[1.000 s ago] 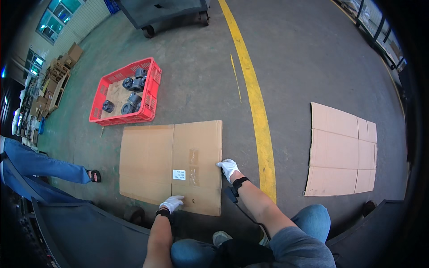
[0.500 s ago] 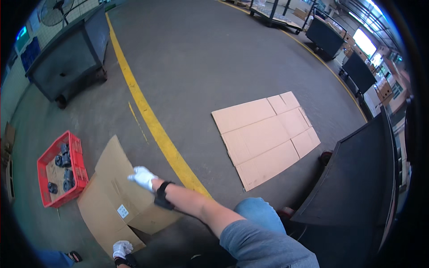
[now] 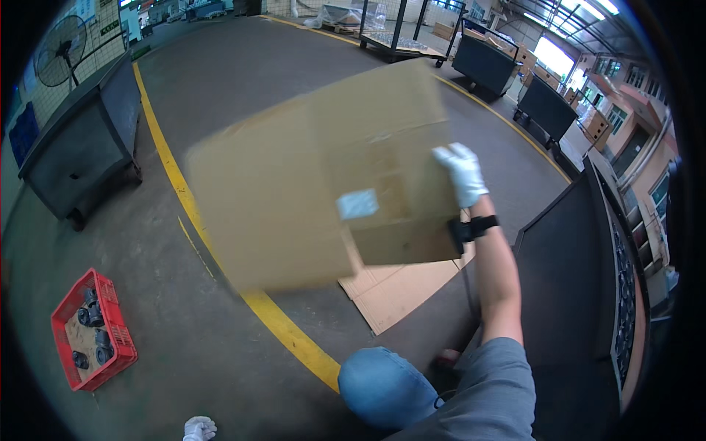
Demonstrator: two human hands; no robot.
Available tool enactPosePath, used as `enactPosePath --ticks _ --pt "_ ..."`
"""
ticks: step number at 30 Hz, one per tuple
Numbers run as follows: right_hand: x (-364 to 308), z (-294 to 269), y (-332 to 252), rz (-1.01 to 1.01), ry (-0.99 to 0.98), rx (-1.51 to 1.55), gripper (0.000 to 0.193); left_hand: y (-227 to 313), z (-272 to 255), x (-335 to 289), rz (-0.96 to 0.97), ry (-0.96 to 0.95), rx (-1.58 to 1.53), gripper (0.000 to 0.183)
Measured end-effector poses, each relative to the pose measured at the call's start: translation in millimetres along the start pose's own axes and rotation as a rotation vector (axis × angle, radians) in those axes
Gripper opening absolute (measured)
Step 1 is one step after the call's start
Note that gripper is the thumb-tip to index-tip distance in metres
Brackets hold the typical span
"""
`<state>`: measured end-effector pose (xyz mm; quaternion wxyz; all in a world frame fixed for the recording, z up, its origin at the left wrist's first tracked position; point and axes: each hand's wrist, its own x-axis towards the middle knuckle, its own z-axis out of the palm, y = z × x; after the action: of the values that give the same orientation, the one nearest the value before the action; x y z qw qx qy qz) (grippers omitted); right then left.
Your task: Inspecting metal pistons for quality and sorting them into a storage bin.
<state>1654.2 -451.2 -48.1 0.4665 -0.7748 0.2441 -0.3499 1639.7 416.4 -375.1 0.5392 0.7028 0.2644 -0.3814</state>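
Observation:
A flattened cardboard carton (image 3: 272, 184) hangs in the air in front of me, its flaps spread and its left side blurred by motion. A pale label and a strip of brown tape show on it. My right hand (image 3: 463, 175), in a white glove, grips the carton's right edge, the fingers on its near face and the arm stretched forward. At the lower edge my left hand (image 3: 199, 428), also gloved, is apart from the carton, its fingers curled in with nothing visible in them. Underneath the raised carton, a second flattened cardboard sheet (image 3: 393, 300) lies on the floor, partly covered from view.
A red plastic crate (image 3: 118, 323) with several dark metal parts stands at the left. Grey wheeled bins stand at the upper left (image 3: 84, 140) and the right (image 3: 562, 287). A yellow floor line (image 3: 294, 342) runs between them. Further bins and a fan (image 3: 62, 51) are farther off.
My right hand has swung from the left to the right, lifting the carton off the floor beside the red crate. My left hand has come off the carton. The view has shifted too.

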Motion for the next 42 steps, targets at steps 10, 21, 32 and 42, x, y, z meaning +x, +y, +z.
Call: enactPosePath --ticks 10,21,32,42 --pt "-6.9 6.9 -79.4 -1.122 0.317 -1.039 0.017 65.5 35.2 27.4 -0.023 0.068 -0.031 0.016" --pt "-130.7 189.6 167.2 -0.173 -0.486 -1.059 0.057 111.2 67.4 -19.8 0.147 -0.002 0.205 0.034" --pt "-190.2 236.4 236.5 0.3 -0.567 -0.944 0.033 114.0 118.3 -52.6 0.261 -0.062 0.616 0.043" --pt "-220.9 248.5 276.1 0.39 -0.574 -1.095 0.028 128.1 145.7 -48.8 0.317 0.021 0.842 0.045"
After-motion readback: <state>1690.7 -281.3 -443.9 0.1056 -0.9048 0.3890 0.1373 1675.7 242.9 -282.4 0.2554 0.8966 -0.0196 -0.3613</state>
